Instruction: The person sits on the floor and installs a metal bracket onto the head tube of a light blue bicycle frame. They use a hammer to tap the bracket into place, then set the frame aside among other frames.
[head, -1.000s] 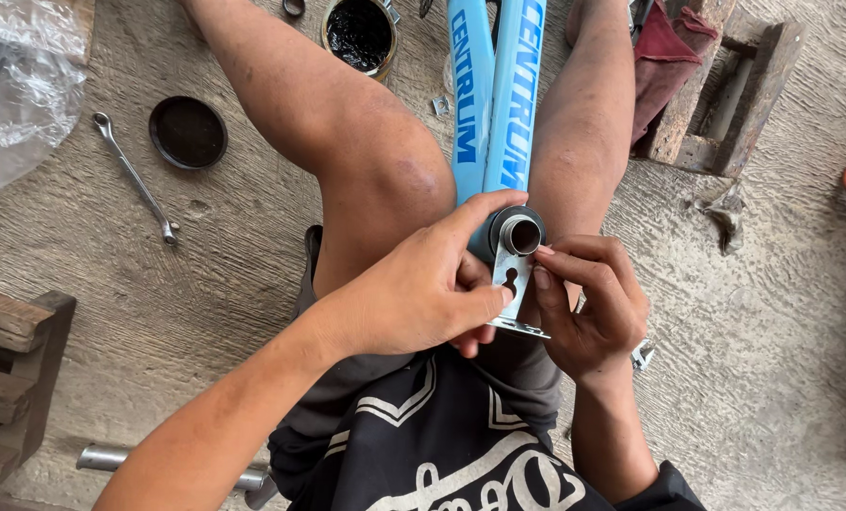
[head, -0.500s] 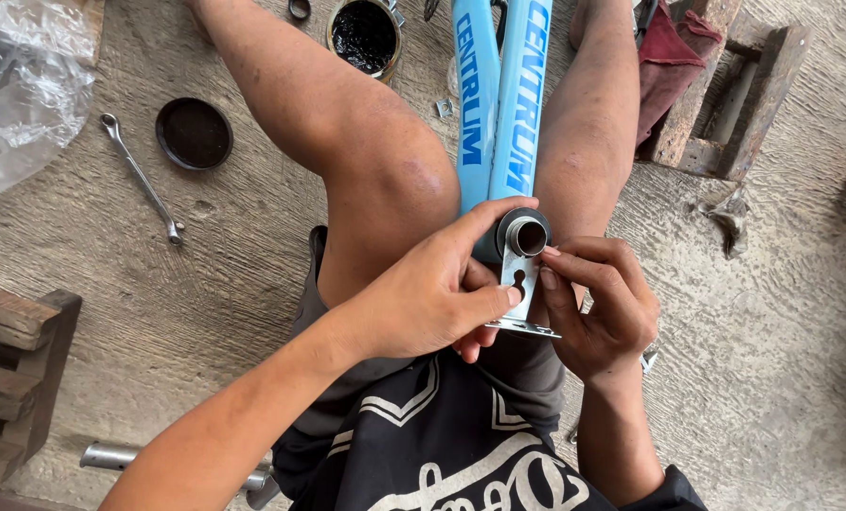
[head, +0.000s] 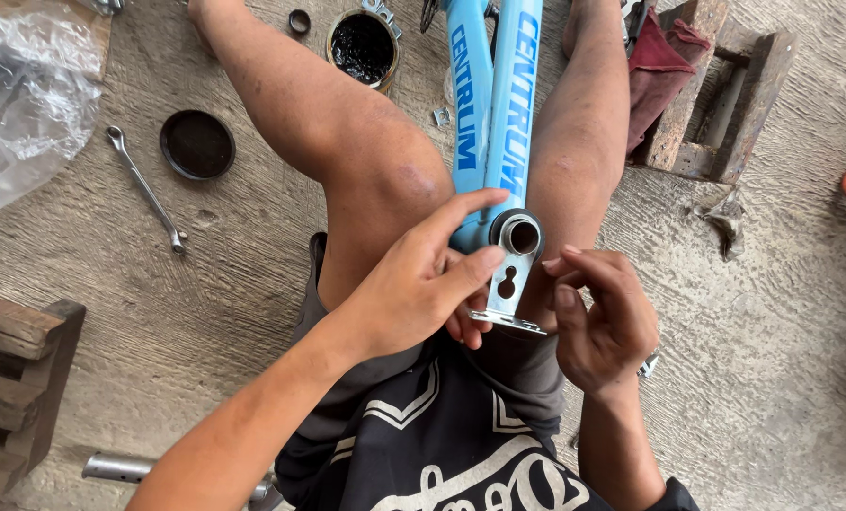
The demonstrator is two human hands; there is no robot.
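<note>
A light blue bicycle frame [head: 494, 114] lies between my bare legs, its open metal shell [head: 520, 237] pointing up at me. Below the shell hangs a grey metal plate [head: 506, 293] with a keyhole slot. My left hand [head: 413, 289] grips the frame at the shell, index finger stretched over the tube and thumb against the plate's edge. My right hand [head: 603, 317] hovers just right of the plate with fingers curled, not touching it. Its palm faces away, so anything inside it is hidden.
On the concrete floor are a tin of black grease [head: 361, 45], a black lid [head: 196, 144], a wrench [head: 145, 189] and a clear plastic bag [head: 30, 104]. Wooden blocks [head: 16, 388] sit at the left; a wooden stand [head: 716, 95] with a red rag [head: 659, 76] at the right.
My right hand has let go of the plate and drawn back slightly to the right. My left hand keeps its grip on the frame.
</note>
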